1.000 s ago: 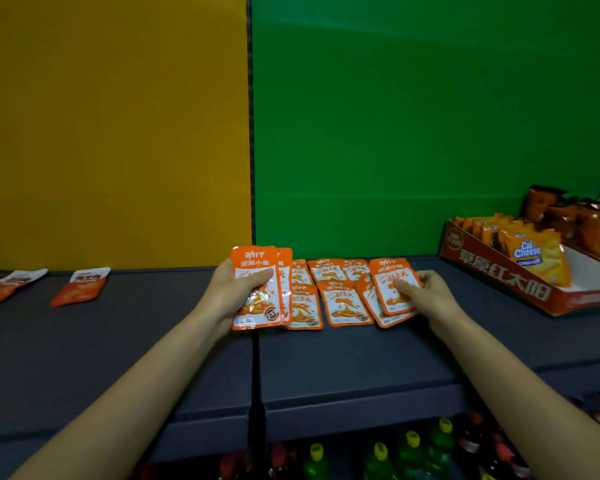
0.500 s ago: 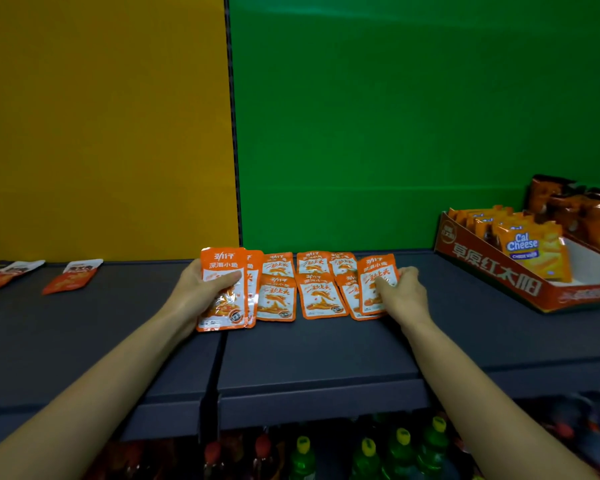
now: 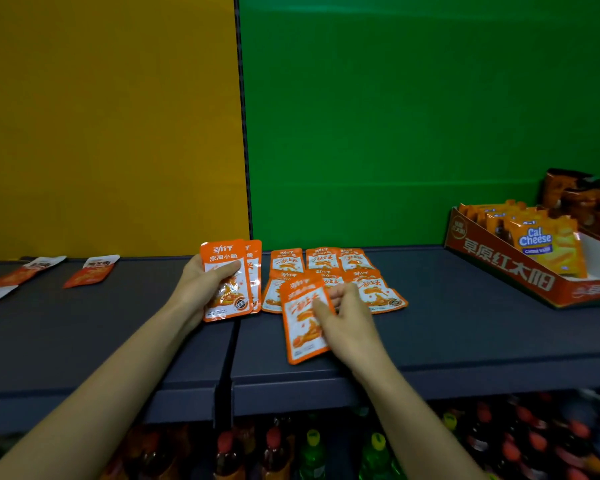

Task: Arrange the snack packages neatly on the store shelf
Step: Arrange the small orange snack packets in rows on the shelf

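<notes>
Several flat orange snack packets [image 3: 323, 260] lie in two rows on the dark shelf [image 3: 430, 327], against the green back panel. My left hand [image 3: 196, 287] grips a small stack of the same orange packets [image 3: 226, 282], held upright at the left end of the rows. My right hand [image 3: 347, 320] pinches one orange packet [image 3: 300, 327] by its right edge. That packet is lifted and tilted in front of the rows, nearer the shelf's front edge.
A red cardboard display box [image 3: 506, 268] with Cal Cheese packs [image 3: 542, 244] stands at the right. Several orange-and-white packets [image 3: 90, 271] lie loose on the shelf's left part. Bottles [image 3: 312, 448] fill the shelf below. A gap [image 3: 231, 341] splits the shelf boards.
My right hand has picked one packet off the right end of the rows and drawn it toward me and to the left. My left hand still holds its stack.
</notes>
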Demonstrator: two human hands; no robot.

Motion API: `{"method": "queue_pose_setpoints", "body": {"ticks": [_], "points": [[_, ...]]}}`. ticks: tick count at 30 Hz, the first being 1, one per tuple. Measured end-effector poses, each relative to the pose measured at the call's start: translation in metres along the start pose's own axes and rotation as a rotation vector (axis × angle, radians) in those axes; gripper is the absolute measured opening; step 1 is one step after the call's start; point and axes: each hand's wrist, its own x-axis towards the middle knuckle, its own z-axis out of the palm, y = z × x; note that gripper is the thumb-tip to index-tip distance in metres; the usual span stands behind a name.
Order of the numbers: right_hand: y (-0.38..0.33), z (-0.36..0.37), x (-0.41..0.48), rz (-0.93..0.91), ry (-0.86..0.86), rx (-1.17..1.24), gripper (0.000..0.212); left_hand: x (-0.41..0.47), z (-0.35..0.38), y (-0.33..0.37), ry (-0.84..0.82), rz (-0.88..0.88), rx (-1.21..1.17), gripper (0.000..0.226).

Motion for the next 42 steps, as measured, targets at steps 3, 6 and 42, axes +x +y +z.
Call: {"method": "queue_pose_setpoints", "body": {"ticks": [3, 6, 42], "points": [[-0.013, 0.010, -0.015, -0.006, 0.009, -0.149, 0.014, 0.000, 0.000, 0.000, -0.003, 0.007, 0.002, 0.036], [-0.019, 0.014, -0.023, -0.004, 0.030, -0.345, 0.025, -0.001, 0.001, 0.001, 0.000, 0.015, 0.002, 0.036], [0.041, -0.120, 0.009, -0.023, 0.001, -0.358, 0.042, -0.081, 0.099, 0.014, -0.286, -0.178, 0.032, 0.033]]}}
